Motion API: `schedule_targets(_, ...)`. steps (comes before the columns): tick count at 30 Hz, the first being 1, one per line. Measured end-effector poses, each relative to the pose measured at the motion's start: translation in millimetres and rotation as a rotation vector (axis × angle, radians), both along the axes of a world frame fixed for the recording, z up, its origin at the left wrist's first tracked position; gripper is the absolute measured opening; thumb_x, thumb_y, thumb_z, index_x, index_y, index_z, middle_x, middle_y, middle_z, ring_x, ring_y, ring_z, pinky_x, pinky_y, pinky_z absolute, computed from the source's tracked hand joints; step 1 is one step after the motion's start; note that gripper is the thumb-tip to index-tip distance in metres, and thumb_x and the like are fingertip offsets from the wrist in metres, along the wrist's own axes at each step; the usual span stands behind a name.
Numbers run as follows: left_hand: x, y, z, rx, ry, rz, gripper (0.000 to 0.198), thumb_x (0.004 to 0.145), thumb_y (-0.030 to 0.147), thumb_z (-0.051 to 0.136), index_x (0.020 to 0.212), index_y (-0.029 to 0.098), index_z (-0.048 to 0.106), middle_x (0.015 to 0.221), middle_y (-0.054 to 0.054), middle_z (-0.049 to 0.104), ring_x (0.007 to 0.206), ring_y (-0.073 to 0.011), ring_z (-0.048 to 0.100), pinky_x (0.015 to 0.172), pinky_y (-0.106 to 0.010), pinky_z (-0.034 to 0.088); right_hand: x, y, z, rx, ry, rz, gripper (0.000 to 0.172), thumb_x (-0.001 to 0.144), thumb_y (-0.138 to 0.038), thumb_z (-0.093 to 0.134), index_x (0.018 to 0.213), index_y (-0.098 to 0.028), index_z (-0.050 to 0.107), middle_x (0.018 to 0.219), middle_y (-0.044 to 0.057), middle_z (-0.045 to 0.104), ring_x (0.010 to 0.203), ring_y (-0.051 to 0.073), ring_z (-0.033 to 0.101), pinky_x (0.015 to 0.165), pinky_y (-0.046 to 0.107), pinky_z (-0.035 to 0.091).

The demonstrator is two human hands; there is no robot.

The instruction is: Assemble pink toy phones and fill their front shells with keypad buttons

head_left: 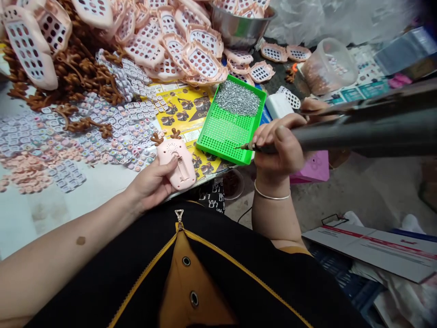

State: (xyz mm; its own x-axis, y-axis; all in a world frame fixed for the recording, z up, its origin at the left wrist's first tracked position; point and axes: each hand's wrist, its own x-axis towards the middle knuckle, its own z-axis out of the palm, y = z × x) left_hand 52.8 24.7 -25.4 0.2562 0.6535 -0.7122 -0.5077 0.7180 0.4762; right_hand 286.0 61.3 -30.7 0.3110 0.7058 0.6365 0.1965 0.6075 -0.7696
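Note:
My left hand (157, 180) grips a pink toy phone (186, 157) with brown antlers, its back with an uncovered battery slot facing up and my thumb lying on it. In my right hand (282, 148) is a dark electric screwdriver (341, 130), fingers wrapped round its front end. The thin bit points left, over the near right part of a green perforated tray (223, 149). Small silver screws (239, 98) are heaped at the tray's far end. Whether a screw sits on the bit is too small to tell.
Pink shells (205, 59) pile up at the back, some in a metal bowl (235, 34). Brown antler pieces (92, 77) and small button pads (123, 123) spread across the left. A translucent tub (329, 68) stands back right. Yellow printed card (184, 107) lies under the tray.

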Motion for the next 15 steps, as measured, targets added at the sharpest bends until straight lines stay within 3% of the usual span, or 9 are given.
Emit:
schedule_targets(3, 2, -1, -1.9, 0.013, 0.003, 0.008, 0.036, 0.089, 0.011, 0.065, 0.124, 0.021, 0.063, 0.107, -0.009, 0.074, 0.092, -0.0249, 0.072, 0.08, -0.045, 0.064, -29, -20, 11.1, 0.04, 0.045, 0.206, 0.041, 0.083, -0.056, 0.063, 0.116, -0.037, 0.05, 0.056, -0.01, 0.034, 0.039, 0.012, 0.042, 0.043, 0.03, 0.044)
schedule_targets(8, 2, -5, -6.4, 0.092, -0.022, 0.024, 0.042, 0.092, 0.01, 0.059, 0.133, 0.02, 0.056, 0.114, -0.013, 0.072, 0.093, -0.0244, 0.072, 0.079, -0.044, 0.065, -69, -44, 13.5, 0.078, 0.153, 0.684, 0.039, 0.088, -0.027, 0.063, 0.125, -0.035, 0.053, 0.058, -0.011, 0.042, 0.041, 0.009, 0.046, 0.041, 0.023, 0.043)
schedule_targets(10, 2, -6, -7.0, 0.114, -0.039, 0.026, 0.045, 0.093, 0.009, 0.058, 0.136, 0.02, 0.054, 0.117, -0.014, 0.071, 0.093, -0.0243, 0.072, 0.078, -0.044, 0.065, -75, -48, 10.2, 0.069, 0.154, 0.73, 0.041, 0.087, -0.022, 0.064, 0.126, -0.034, 0.054, 0.061, -0.011, 0.045, 0.043, 0.009, 0.047, 0.042, 0.024, 0.044)
schedule_targets(15, 2, -7, -6.1, 0.121, -0.051, 0.032, 0.044, 0.092, 0.008, 0.059, 0.134, 0.019, 0.055, 0.114, -0.013, 0.072, 0.091, -0.0233, 0.073, 0.082, -0.045, 0.064, -76, -49, -0.5, 0.01, 0.121, 0.647, 0.038, 0.087, -0.032, 0.066, 0.121, -0.037, 0.051, 0.062, -0.012, 0.045, 0.042, 0.009, 0.047, 0.043, 0.025, 0.044)
